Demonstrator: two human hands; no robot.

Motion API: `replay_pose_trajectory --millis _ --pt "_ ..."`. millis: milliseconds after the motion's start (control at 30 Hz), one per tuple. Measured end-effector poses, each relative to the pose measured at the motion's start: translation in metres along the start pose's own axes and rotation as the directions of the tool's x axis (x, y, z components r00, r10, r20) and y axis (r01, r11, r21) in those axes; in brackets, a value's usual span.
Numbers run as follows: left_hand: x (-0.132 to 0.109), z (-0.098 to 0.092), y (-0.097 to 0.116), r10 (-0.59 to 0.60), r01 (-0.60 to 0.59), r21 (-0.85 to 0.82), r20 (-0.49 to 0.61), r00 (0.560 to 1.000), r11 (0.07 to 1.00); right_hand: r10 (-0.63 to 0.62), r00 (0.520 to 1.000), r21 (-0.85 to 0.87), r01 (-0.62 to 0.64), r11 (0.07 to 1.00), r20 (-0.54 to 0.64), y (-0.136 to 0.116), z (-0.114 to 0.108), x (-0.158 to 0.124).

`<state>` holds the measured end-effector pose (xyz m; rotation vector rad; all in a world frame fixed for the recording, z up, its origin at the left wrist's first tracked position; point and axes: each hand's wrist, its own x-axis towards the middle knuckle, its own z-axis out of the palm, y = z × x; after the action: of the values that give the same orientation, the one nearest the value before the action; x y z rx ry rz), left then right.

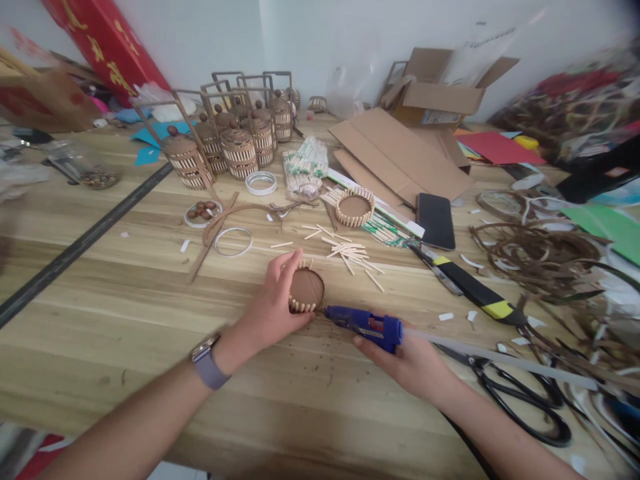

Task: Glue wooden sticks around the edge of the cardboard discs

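Note:
My left hand (274, 297) is closed around the side of a small round brown base (307, 289) with short wooden sticks along part of its rim. In my right hand (413, 363) is a blue hot glue gun (367, 325), with a long clear glue stick (500, 360) running out of its back. The gun's nozzle is at the lower right rim of the base; whether it touches cannot be made out. Just beyond lies a loose pile of short wooden sticks (347, 249). A similar base ringed with sticks (355, 207) stands behind them.
Several lantern-like stick-and-wood containers (240, 150) stand at the back left. A utility knife (473, 287), black scissors (520, 393), a phone (435, 221) and tangled brown strips (530, 247) lie to the right. Cardboard (400, 157) and a box (440, 100) sit behind.

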<state>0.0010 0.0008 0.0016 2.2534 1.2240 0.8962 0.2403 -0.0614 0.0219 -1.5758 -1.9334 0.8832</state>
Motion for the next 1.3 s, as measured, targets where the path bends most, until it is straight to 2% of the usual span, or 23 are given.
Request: replay_pose_trajectory --millis 400,667,867,1300 --pt "-0.0002 0.0003 -0.0001 -0.007 0.007 0.010 -0.009 1.000 1.000 0.048 0.999 -0.030 -0.048 0.998 -0.002 0.0014 0.0022 -0.0012" --pt "-0.0005 0.0006 -0.0005 -0.013 0.013 0.015 -0.003 1.000 1.000 0.047 0.998 -0.050 -0.049 0.998 -0.035 0.0035 0.0036 -0.0008" --pt "-0.0004 -0.0003 0.0001 -0.006 0.006 0.011 0.004 1.000 1.000 0.034 0.999 -0.042 -0.034 0.999 -0.002 -0.0011 0.0014 -0.0007" --pt "0.0006 -0.0009 0.0009 0.004 -0.004 0.026 0.007 1.000 1.000 0.056 0.998 -0.085 -0.059 0.995 -0.034 0.0018 0.0026 -0.0021"
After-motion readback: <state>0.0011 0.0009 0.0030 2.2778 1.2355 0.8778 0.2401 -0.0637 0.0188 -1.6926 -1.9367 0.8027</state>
